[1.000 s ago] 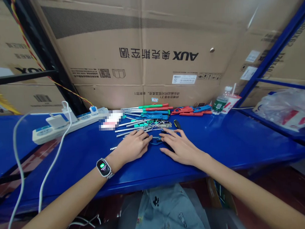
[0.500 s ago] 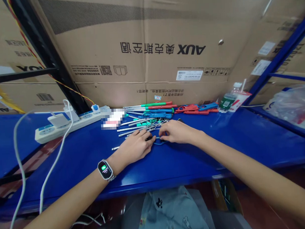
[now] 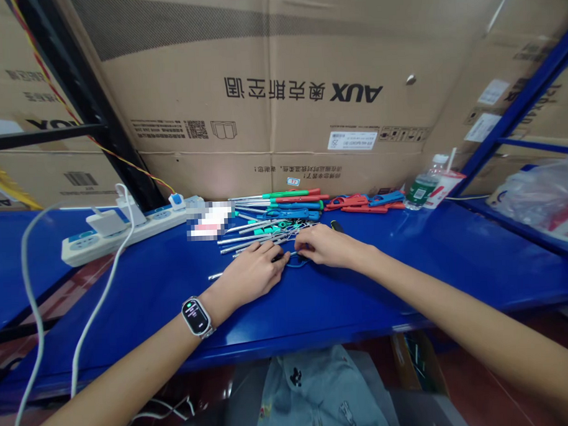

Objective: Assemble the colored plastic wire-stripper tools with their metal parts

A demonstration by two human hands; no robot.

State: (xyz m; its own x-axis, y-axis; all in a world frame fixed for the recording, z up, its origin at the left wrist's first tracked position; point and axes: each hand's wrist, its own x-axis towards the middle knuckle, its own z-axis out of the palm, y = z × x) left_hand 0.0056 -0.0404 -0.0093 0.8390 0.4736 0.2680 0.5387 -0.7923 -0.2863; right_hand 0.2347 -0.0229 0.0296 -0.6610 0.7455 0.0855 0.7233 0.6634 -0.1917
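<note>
My left hand (image 3: pixel 257 271), with a smartwatch (image 3: pixel 196 317) on its wrist, lies low over the blue table, its fingers closed on a thin silver rod (image 3: pixel 215 276) that pokes out on the left. Fingertips of my right hand (image 3: pixel 326 244) pinch together at the rod's right end, close to the left fingertips. A blue cord loop (image 3: pixel 295 262) hangs between the two hands; what exactly the fingers grip is mostly hidden. Just behind lie several silver rods (image 3: pixel 233 240) with green ends and thin white cords. A yellow-and-black handle (image 3: pixel 335 226) shows behind my right hand.
Red and green handled tools (image 3: pixel 292 193), blue pieces (image 3: pixel 296 214) and red clip-like pieces (image 3: pixel 353 202) lie along the back. A power strip (image 3: pixel 94 243) with cables stands left. A bottle (image 3: pixel 420 189) and cup (image 3: pixel 444 189) stand right, before a large cardboard box (image 3: pixel 271 114).
Both hands stay almost in place, with the right fingers shifting very slightly. A bit more of the yellow-and-black handle shows, and the smartwatch display differs.
</note>
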